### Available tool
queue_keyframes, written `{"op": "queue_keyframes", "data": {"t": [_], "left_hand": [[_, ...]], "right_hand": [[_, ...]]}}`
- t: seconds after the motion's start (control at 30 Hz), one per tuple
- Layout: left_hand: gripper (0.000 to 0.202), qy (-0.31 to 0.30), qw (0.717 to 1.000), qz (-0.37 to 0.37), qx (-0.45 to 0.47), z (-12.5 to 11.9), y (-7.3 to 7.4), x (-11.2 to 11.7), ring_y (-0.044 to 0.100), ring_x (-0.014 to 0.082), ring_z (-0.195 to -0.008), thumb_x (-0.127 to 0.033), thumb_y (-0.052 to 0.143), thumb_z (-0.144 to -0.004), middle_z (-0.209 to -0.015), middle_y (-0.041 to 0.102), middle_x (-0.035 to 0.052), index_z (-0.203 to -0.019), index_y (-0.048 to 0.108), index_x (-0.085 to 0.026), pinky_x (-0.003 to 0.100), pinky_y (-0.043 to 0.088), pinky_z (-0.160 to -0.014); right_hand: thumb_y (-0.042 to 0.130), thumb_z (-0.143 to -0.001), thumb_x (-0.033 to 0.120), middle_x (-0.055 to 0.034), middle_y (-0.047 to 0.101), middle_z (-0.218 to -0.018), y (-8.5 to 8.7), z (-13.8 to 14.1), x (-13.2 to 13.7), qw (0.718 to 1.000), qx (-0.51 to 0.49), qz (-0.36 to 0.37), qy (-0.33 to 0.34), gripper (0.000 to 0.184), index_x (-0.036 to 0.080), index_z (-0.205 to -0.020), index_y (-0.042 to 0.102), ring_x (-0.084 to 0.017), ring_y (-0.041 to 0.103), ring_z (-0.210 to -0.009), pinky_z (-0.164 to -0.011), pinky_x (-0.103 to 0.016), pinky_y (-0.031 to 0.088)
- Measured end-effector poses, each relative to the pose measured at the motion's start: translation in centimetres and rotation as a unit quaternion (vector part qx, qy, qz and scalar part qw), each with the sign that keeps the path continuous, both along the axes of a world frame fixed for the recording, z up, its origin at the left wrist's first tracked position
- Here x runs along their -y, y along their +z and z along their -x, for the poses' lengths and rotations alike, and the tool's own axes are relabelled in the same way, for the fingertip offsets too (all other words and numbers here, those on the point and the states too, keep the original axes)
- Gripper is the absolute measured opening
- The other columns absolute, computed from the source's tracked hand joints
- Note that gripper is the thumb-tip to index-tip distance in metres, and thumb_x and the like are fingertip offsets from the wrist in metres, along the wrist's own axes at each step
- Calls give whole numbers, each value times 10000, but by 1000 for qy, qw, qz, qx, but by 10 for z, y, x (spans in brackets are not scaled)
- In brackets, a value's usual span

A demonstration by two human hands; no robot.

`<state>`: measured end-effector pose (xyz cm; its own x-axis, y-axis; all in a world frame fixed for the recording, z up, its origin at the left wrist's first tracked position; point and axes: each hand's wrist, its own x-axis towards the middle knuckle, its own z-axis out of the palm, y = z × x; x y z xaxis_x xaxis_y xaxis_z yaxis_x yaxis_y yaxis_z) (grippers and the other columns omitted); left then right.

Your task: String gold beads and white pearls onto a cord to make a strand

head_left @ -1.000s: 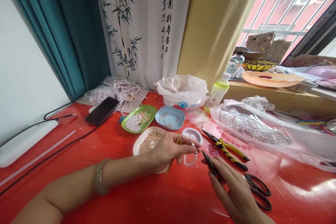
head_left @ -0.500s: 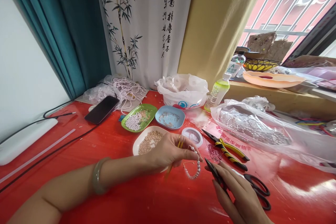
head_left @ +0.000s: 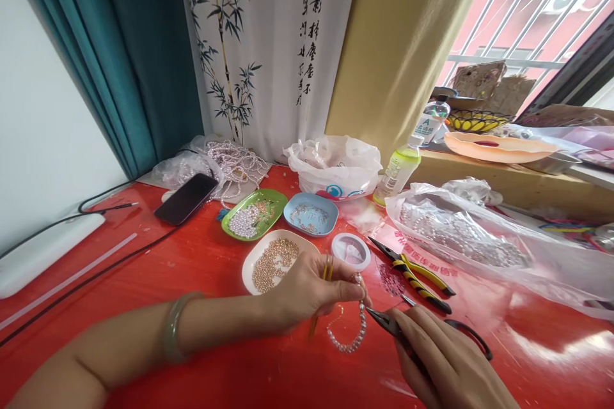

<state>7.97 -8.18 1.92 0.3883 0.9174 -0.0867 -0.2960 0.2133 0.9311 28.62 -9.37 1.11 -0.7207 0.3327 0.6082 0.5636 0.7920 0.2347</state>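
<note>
A string of silvery pearl beads (head_left: pixel 352 344) hangs in a loop from my left hand (head_left: pixel 316 287), pinched between thumb and fingers. Thin yellow tweezers (head_left: pixel 328 268) are also tucked in that hand, their ends showing above and below it. My right hand (head_left: pixel 441 351) is wrapped round dark pliers (head_left: pixel 387 323), whose pointed jaws reach the beads just below the left fingertips. Whether the jaws grip a bead I cannot tell. Behind the left hand lies a white dish of gold beads (head_left: pixel 247 268), partly covered by it.
Behind are a green dish (head_left: pixel 278 198) of beads, a blue dish (head_left: pixel 330 227) of small metal pieces and a round white lid (head_left: pixel 367 254). Yellow-black pliers (head_left: pixel 417 275) and black scissors (head_left: pixel 472 335) lie by my right hand. A bag of beads (head_left: pixel 460 236) sits at right; a phone (head_left: pixel 187 198) at left.
My right hand has brought the plier tips left and slightly down against the bead string. The bead loop hangs a little lower, and my left hand has shifted slightly.
</note>
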Motion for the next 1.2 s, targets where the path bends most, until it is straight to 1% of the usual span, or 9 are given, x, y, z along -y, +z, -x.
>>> {"op": "queue_keyframes", "data": {"t": [0.23,0.43,0.53,0.63,0.7,0.8,0.93,1.03,1.2], "left_hand": [[166,-2,999,22,30,-1,4,5,248,-14,-309,-265,665,-660,-632,627,16,-634,604,-113,215,112,-337],[170,9,997,57,56,-3,5,5,252,-10,-308,-243,685,-634,-610,642,8,-659,562,-128,194,137,-334],[198,10,996,75,53,-2,5,4,259,-6,-315,-228,709,-598,-600,639,9,-699,572,-125,191,147,-337],[241,1,996,81,34,-1,6,4,267,-4,-327,-248,709,-600,-615,635,20,-765,609,-104,192,162,-344],[256,0,996,82,27,-1,5,4,271,-4,-332,-260,708,-604,-624,636,29,-775,619,-92,194,175,-351],[238,6,996,89,26,-1,3,3,273,-5,-334,-251,712,-596,-626,644,34,-739,610,-91,193,172,-356],[225,7,995,97,35,-2,0,4,262,-5,-324,-242,711,-592,-615,643,28,-709,583,-99,197,153,-353],[195,11,994,98,44,-4,0,6,280,-1,-329,-209,699,-596,-596,629,23,-694,573,-98,200,160,-358],[157,21,994,103,35,-6,1,11,322,11,-364,-195,672,-625,-594,625,33,-698,575,-95,199,149,-364]], "right_hand": [[316,-874,122,-99,646,-698,5,4,1,1000,24,-16,6,238,109,-926,548,-198,608,-592,-511,-295,477],[305,-875,119,-98,640,-684,6,7,0,1000,28,-14,-1,243,108,-903,547,-195,608,-588,-502,-292,475],[304,-875,109,-97,635,-677,4,7,1,999,31,-10,1,242,105,-905,544,-189,603,-573,-486,-283,469],[284,-883,114,-90,625,-659,3,6,1,999,37,3,-5,254,111,-894,537,-183,593,-545,-453,-274,458],[273,-886,118,-85,620,-650,3,6,2,999,42,9,-14,257,116,-890,531,-184,587,-533,-440,-278,453],[269,-883,108,-80,614,-650,2,6,3,999,50,13,-17,253,116,-901,522,-185,583,-534,-446,-284,455],[260,-877,92,-53,593,-632,4,6,6,995,84,47,-13,269,124,-906,525,-176,566,-525,-451,-284,449],[250,-874,85,-55,591,-654,6,5,9,991,119,64,-18,298,127,-905,542,-177,566,-556,-488,-293,452],[258,-878,100,-71,599,-680,5,4,11,988,138,62,-2,301,111,-933,554,-179,562,-570,-496,-294,447]]}}
